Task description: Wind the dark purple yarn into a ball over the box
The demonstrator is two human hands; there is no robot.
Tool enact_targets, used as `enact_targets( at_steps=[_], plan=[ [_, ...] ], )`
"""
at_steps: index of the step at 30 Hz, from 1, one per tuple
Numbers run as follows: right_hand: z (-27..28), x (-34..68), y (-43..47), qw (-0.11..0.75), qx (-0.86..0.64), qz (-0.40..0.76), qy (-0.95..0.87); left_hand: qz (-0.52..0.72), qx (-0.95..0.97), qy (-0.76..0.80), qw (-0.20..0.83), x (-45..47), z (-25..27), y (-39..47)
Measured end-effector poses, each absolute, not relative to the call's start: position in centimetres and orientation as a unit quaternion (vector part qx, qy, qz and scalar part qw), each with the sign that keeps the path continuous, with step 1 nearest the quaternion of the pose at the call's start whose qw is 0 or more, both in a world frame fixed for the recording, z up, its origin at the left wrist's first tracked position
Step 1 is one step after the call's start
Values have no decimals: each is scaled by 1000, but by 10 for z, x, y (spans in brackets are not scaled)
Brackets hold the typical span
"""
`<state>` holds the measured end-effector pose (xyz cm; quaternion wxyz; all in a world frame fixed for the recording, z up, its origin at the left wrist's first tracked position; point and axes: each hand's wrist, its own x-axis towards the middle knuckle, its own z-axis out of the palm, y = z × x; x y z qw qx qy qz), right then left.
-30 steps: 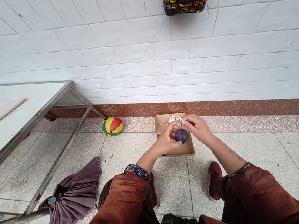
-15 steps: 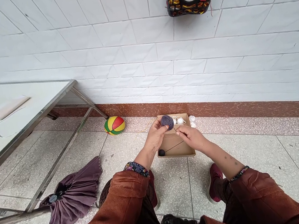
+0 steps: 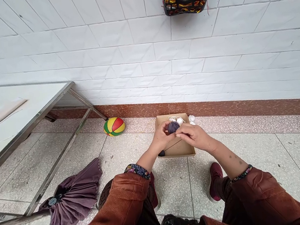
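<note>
My left hand (image 3: 162,136) is closed round a purple-grey ball of yarn (image 3: 173,127), held above an open cardboard box (image 3: 184,151). Against the ball's right side, my right hand (image 3: 194,136) pinches the dark yarn strand (image 3: 173,145) between thumb and finger. That strand slants down left to a small black ball (image 3: 161,153) in the box's near left corner, partly covered by my left wrist. White yarn balls (image 3: 178,121) lie in the far part of the box, and more white balls (image 3: 192,119) sit just outside its right edge.
A multicoloured ball (image 3: 114,126) rests on the floor by the leg of a metal-framed table (image 3: 20,92). Purple pleated cloth (image 3: 75,199) lies at the lower left. A black basket (image 3: 187,3) hangs on the tiled wall. My shoes (image 3: 215,179) flank the box.
My left hand and the yarn ball have shifted slightly right and down. The right hand has come in from beside the ball and now touches it.
</note>
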<state>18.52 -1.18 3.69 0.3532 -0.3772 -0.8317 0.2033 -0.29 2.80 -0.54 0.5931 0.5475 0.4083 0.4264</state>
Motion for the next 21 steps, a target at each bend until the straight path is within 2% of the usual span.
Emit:
enact_targets(
  at_steps=[3, 7, 13, 17, 21],
  plan=[
    [32, 193, -3, 386, -430, 193, -793, 374, 597, 365, 608, -1, -2, 20],
    [16, 200, 10, 409, -492, 193, -744, 344, 580, 283, 682, -1, 6, 13],
    [-8, 192, 12, 367, -525, 208, -739, 449, 419, 263, 744, -7, 12, 22],
    [-10, 178, 0, 323, -499, 218, -774, 537, 314, 304, 722, -16, 9, 37],
    [5, 168, -13, 312, -408, 265, -816, 571, 296, 351, 681, -23, 5, 46]
  ],
)
